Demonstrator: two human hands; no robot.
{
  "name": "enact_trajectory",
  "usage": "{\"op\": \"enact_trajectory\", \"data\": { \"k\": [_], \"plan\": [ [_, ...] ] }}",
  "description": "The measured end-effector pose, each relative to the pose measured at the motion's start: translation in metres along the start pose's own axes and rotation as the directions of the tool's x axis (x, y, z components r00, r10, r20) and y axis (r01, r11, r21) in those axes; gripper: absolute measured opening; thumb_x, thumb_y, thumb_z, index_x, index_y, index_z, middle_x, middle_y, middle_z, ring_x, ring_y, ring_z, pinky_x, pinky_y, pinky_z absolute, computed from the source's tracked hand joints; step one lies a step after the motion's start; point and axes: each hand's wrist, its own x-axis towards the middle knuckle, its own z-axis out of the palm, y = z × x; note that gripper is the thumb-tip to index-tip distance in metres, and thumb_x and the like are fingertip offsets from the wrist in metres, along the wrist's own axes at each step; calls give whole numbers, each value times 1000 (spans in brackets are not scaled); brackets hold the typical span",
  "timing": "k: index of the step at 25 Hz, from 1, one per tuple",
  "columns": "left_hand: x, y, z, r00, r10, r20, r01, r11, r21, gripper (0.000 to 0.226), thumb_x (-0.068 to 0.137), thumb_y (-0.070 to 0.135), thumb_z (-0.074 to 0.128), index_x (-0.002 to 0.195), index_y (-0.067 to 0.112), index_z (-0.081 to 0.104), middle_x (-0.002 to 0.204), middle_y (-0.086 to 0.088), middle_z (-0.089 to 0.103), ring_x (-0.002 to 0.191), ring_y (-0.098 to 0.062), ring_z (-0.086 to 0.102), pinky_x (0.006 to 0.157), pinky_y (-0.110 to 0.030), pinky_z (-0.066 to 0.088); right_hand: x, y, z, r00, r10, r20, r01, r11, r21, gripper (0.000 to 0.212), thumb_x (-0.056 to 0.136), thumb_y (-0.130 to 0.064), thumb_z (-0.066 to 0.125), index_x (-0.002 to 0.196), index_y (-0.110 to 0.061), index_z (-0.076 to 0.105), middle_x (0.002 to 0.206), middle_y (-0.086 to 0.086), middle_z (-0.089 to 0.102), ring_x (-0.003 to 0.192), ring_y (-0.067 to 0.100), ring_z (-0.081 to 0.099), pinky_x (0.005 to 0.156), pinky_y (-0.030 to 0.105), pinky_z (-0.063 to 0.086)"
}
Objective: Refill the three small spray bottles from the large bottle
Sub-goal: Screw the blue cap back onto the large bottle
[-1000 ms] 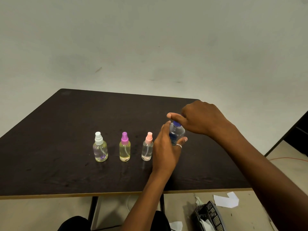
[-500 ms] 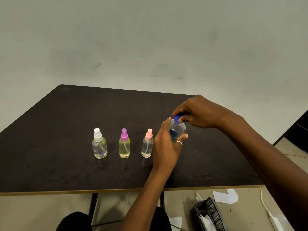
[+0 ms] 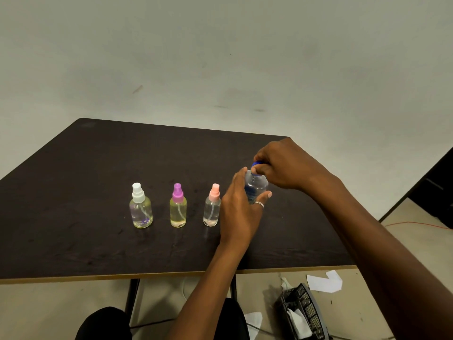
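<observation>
The hands meet at the large bottle (image 3: 256,186). The left hand (image 3: 239,212) wraps round its clear body, fingers curled on the far side and thumb on the near side, with a silver ring (image 3: 259,204) on one finger. The right hand (image 3: 286,165) comes from above, and its fingertips pinch the blue cap (image 3: 256,164) on the bottle's neck. The bottle stands upright on the dark worktop (image 3: 98,168), its lower part hidden behind the left hand.

Left of the large bottle, three small spray bottles stand upright in a row. The pink-capped spray bottle (image 3: 212,209) is just beside it, close to the left hand. The purple-capped spray bottle (image 3: 178,209) is further left and holds yellowish liquid. The white-capped spray bottle (image 3: 141,209) is furthest left. All three have their spray heads on.

Below the large bottle, past the worktop's near edge, a dark mesh basket (image 3: 304,312) and a white sheet of paper (image 3: 324,280) lie on the floor.
</observation>
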Motion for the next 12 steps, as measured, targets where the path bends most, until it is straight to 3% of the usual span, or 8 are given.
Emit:
{"op": "enact_trajectory", "data": {
  "k": [5,9,12],
  "plan": [
    [0,-1,0,1000,26,-3,-26,1000,-14,63,77,22,82,133,17,53,121,3,66,103,5,54,84,7,32,-4,-12,18,986,120,-114,-132,986,-105,20,90,-29,62,88,-11,69,77,7,65,66,19,60,64,27,50],
    [-3,-4,1,998,57,14,-56,996,-72,66,79,6,78,137,16,50,124,3,65,110,2,57,93,-7,44,-12,-25,24,974,133,-184,-167,969,-183,11,88,-19,66,87,-8,67,68,4,47,61,16,50,62,26,44],
    [-2,-6,0,997,69,21,-67,992,-104,59,83,6,76,136,13,52,123,3,65,109,-1,61,91,-13,49,-14,-35,26,964,152,-220,-197,960,-197,11,89,-17,65,90,-6,68,75,8,55,70,21,58,68,32,52]
  ]
}}
